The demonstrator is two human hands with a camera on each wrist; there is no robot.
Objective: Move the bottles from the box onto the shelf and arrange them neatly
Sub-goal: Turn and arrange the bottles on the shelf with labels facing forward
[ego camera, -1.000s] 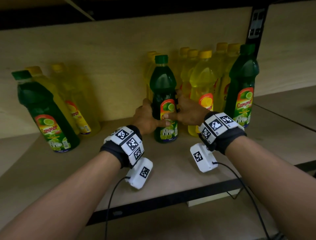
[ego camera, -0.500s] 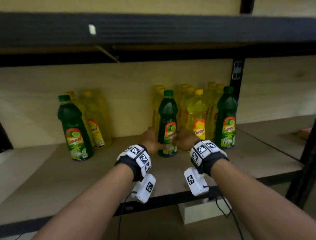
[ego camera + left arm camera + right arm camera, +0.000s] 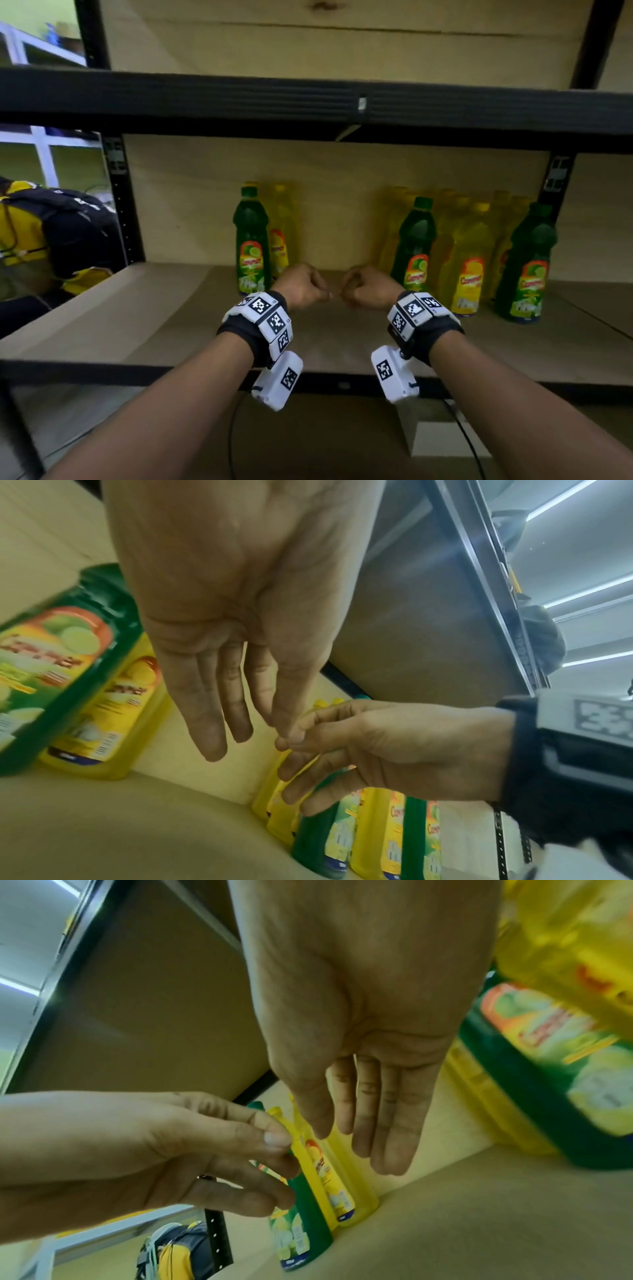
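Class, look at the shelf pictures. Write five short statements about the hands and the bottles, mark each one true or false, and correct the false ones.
1. Both hands hold a green bottle between them. False: the left hand and right hand hold nothing, meeting fingertip to fingertip above the shelf.
2. Three green bottles stand on the shelf. True: the left green bottle, the middle green bottle and the right green bottle.
3. A bottle lies on its side. False: all stand upright.
4. Yellow bottles stand at the right. True.
5. The left green bottle stands alone. False: a yellow bottle stands just behind it.
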